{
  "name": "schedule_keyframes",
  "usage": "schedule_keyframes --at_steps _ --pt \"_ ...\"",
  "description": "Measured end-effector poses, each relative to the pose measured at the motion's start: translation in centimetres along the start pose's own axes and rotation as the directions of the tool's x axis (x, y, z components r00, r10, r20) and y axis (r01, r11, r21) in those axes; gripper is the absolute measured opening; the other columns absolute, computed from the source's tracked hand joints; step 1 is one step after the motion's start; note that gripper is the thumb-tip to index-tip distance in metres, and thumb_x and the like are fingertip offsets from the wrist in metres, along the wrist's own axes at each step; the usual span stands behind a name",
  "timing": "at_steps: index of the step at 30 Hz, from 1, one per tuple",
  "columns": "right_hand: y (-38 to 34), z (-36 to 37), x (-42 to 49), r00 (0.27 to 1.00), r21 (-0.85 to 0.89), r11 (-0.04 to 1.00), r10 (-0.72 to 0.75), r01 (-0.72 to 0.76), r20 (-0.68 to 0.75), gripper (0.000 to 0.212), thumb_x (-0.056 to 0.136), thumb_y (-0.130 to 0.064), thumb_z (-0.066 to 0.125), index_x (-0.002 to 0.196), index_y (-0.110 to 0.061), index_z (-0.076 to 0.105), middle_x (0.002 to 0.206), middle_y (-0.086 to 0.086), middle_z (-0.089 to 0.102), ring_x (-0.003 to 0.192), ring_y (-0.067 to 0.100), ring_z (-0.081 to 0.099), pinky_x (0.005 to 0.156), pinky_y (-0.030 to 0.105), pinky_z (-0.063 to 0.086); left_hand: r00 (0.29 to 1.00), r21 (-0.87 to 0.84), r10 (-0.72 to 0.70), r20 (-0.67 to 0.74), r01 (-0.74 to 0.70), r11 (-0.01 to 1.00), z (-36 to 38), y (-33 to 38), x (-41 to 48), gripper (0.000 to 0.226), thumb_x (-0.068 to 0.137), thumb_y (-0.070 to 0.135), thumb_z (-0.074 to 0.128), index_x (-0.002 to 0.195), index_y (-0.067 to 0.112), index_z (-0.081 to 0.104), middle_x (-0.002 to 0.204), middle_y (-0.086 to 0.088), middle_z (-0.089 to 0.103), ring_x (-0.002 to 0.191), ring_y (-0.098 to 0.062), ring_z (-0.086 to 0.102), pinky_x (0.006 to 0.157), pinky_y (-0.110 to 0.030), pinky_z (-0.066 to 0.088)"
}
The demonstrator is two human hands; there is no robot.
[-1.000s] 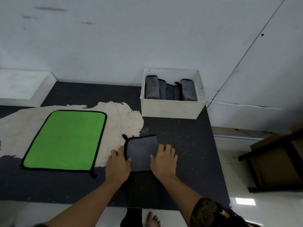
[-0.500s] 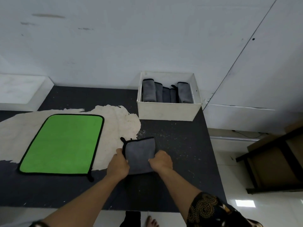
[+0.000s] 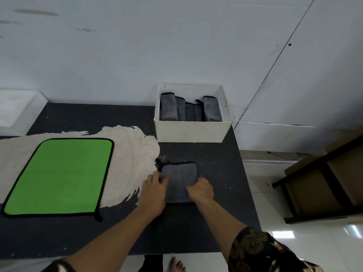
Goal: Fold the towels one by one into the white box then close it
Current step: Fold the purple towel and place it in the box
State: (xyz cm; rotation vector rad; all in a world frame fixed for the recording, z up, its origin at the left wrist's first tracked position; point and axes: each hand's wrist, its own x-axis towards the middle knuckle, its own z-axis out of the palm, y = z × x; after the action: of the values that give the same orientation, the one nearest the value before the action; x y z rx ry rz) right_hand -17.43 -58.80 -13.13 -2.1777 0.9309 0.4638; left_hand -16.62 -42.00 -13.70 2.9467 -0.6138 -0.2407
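Lying folded: grey towel (image 3: 179, 174) | black trim (image 3: 177, 163) | corner loop (image 3: 158, 161), probably

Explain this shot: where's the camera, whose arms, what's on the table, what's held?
No machine here: a person works with bare hands, and the one camera sits on their head, looking forward and down. The left hand and right hand meet at a small folded grey cloth towel on the dark speckled table. The right hand, curled, grips its near right part; the left sits at its left edge, too blurred to judge. Left lies a flat bright green black-edged towel. Behind stands the open white rectangular box with folded grey towels standing inside.
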Motion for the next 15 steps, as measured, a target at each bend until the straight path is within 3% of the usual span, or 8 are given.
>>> schedule_keyframes --at_steps 4,8,10,12,15 --pt "0.0 0.3 -0.2 0.999 0.021 1.0 -0.007 0.008 -0.035 0.03 0.088 -0.022 0.066 0.115 -0.015 0.057 0.111 0.006 0.063 0.083 0.016 0.052 0.068 0.028 0.045 0.975 0.106 0.166 0.147 -0.183 0.977 0.2 -0.1 0.4 0.076 0.085 0.014 0.061 0.152 0.019 0.025 0.136 -0.012 0.033 0.12 -0.027 0.038 0.1 -0.035 0.039" --pt "0.1 0.5 -0.6 0.995 0.064 0.996 -0.054 0.059 -0.08 0.03 0.088 -0.016 0.063 0.118 -0.017 0.055 0.108 0.004 0.064 0.086 0.016 0.058 0.069 0.028 0.048 0.967 0.052 0.216 0.135 -0.225 0.973 -0.5 0.5 1.3 0.074 0.087 0.017 0.061 0.152 0.02 0.026 0.133 -0.01 0.037 0.116 -0.024 0.042 0.095 -0.032 0.044" --pt "0.1 0.5 -0.8 0.989 0.061 0.992 -0.103 0.111 -0.11 0.035 0.089 -0.016 0.063 0.123 -0.019 0.053 0.109 0.004 0.063 0.093 0.017 0.06 0.072 0.027 0.048 0.989 -0.117 0.132 0.069 -0.123 0.985 -0.9 1.6 2.3 0.066 0.091 0.017 0.058 0.151 0.02 0.03 0.134 -0.007 0.041 0.113 -0.022 0.049 0.092 -0.031 0.047" --pt "0.0 0.5 -1.2 0.971 0.046 0.979 -0.19 0.199 -0.145 0.038 0.089 -0.015 0.063 0.125 -0.021 0.052 0.113 0.004 0.061 0.098 0.018 0.059 0.081 0.03 0.051 0.994 -0.39 -0.079 0.076 0.102 0.915 -1.3 2.7 3.7 0.051 0.097 0.024 0.05 0.147 0.018 0.04 0.138 -0.007 0.047 0.116 -0.022 0.053 0.096 -0.034 0.047" --pt "-0.1 0.8 -2.0 0.925 0.004 0.939 -0.337 0.343 -0.174 0.042 0.09 -0.016 0.06 0.13 -0.023 0.05 0.114 0.004 0.057 0.099 0.019 0.058 0.083 0.032 0.05 0.913 -0.695 -0.224 0.342 0.406 0.594 -2.5 4.2 5.5 0.047 0.098 0.044 0.047 0.134 0.015 0.055 0.133 -0.008 0.059 0.116 -0.022 0.056 0.102 -0.038 0.044"
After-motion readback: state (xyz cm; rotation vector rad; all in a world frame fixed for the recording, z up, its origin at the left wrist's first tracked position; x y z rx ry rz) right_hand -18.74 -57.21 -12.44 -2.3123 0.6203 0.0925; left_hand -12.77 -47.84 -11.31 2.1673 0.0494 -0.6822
